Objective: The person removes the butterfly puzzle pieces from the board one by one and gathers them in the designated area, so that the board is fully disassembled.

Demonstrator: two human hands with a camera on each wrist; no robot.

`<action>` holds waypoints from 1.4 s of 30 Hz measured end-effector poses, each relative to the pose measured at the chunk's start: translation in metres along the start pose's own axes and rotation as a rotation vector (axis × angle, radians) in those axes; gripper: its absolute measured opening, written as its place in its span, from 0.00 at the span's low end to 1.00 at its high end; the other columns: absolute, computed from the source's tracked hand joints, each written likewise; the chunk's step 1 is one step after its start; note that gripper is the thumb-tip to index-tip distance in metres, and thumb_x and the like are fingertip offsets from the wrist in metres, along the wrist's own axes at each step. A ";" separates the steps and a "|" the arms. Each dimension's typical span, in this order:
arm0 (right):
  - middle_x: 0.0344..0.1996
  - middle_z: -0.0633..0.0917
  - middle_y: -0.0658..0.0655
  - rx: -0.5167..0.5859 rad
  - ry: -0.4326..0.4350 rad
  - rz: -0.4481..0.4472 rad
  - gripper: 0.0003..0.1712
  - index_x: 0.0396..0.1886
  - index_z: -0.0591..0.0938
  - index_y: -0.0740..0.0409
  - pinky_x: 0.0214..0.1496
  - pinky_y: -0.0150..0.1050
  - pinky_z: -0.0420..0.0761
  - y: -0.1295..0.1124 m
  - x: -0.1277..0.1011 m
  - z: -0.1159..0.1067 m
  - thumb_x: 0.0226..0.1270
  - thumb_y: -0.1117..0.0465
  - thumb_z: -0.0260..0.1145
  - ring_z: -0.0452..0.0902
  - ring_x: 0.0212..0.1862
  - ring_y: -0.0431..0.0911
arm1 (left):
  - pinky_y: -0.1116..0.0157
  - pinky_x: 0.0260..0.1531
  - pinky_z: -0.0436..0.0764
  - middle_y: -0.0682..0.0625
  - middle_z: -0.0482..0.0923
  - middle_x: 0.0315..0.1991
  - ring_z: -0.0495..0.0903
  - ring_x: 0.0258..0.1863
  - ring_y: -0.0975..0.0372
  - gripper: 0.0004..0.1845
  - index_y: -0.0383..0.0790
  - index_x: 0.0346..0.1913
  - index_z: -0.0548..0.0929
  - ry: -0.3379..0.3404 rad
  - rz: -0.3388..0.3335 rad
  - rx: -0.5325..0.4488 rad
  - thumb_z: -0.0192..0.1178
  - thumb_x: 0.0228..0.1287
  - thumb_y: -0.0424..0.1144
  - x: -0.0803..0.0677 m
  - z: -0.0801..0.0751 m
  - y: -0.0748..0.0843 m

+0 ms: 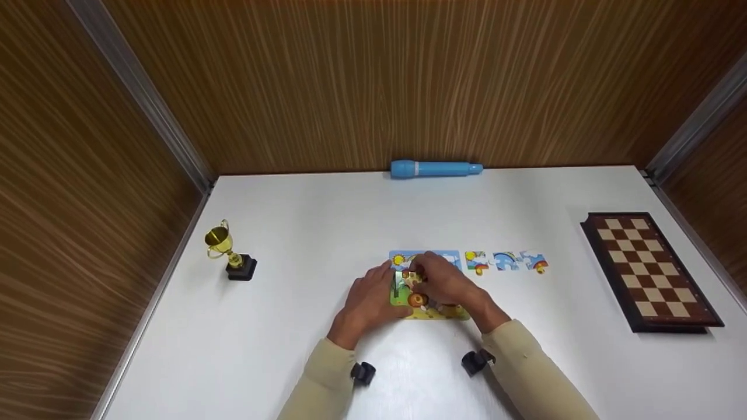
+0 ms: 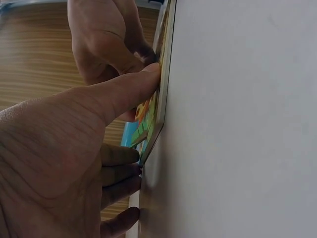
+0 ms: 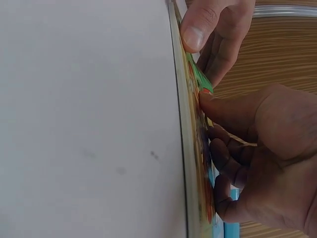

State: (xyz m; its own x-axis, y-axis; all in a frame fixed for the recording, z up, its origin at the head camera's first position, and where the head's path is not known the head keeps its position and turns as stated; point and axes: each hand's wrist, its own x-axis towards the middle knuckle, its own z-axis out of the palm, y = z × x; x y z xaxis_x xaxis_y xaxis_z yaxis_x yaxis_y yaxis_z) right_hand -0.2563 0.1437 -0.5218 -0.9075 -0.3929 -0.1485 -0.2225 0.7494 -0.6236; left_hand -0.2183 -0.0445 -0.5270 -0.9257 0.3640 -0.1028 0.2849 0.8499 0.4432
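White table (image 1: 303, 221); directly on it: puzzle board (image 1: 443, 314), beneath left hand (image 1: 369, 296) and right hand (image 1: 448, 283); three puzzle pieces (image 1: 505, 261), just right of their grip; blue cylinder (image 1: 442, 168), beyond it; chequered board (image 1: 649, 265), well right; gold trophy (image 1: 219, 240), well left.

White table (image 1: 303, 233): gold trophy (image 1: 234, 259) with a dark base (image 1: 241, 268), at left; blue tube (image 1: 440, 169), lying beside the wood-grain back wall (image 1: 350, 87); checkered board (image 1: 652, 270), at right.

Multicol. rect. jigsaw board (image 1: 429, 314), rounded corners, sun/sky print at top, green/yellow below: lies flat, partly covered. Green jigsaw pc (image 3: 201, 77), L side: tilted, edge raised off board. 3 loose knobbed multicol. pcs (image 1: 505, 261), middle w/ rainbow: flat, in row, just R of board.
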 end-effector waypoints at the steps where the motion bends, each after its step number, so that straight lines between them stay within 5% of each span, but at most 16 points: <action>1: 0.42 0.77 0.52 0.011 0.005 -0.003 0.15 0.49 0.78 0.54 0.49 0.43 0.77 0.001 0.000 0.000 0.64 0.62 0.68 0.73 0.42 0.45 | 0.51 0.66 0.65 0.47 0.55 0.76 0.58 0.73 0.54 0.50 0.37 0.74 0.59 -0.002 0.000 0.000 0.65 0.55 0.59 0.000 0.000 0.000; 22: 0.28 0.81 0.48 0.055 0.053 -0.101 0.11 0.45 0.81 0.50 0.37 0.38 0.74 0.006 -0.002 -0.001 0.65 0.65 0.63 0.74 0.31 0.41 | 0.50 0.65 0.66 0.47 0.56 0.76 0.59 0.73 0.54 0.49 0.37 0.73 0.61 0.001 -0.002 0.016 0.65 0.54 0.61 0.000 0.001 0.000; 42: 0.31 0.81 0.48 0.073 0.018 -0.160 0.06 0.45 0.79 0.50 0.39 0.38 0.75 0.007 -0.007 -0.003 0.72 0.62 0.57 0.74 0.31 0.42 | 0.51 0.65 0.67 0.48 0.58 0.75 0.60 0.72 0.54 0.40 0.38 0.72 0.63 0.009 -0.025 0.032 0.60 0.63 0.57 0.001 0.001 0.003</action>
State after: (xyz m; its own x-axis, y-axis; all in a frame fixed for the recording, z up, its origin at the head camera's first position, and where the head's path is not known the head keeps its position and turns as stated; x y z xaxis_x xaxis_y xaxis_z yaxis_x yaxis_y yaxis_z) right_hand -0.2529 0.1530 -0.5227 -0.8692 -0.4936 -0.0296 -0.3384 0.6374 -0.6923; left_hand -0.2183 -0.0415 -0.5268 -0.9346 0.3396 -0.1057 0.2696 0.8703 0.4122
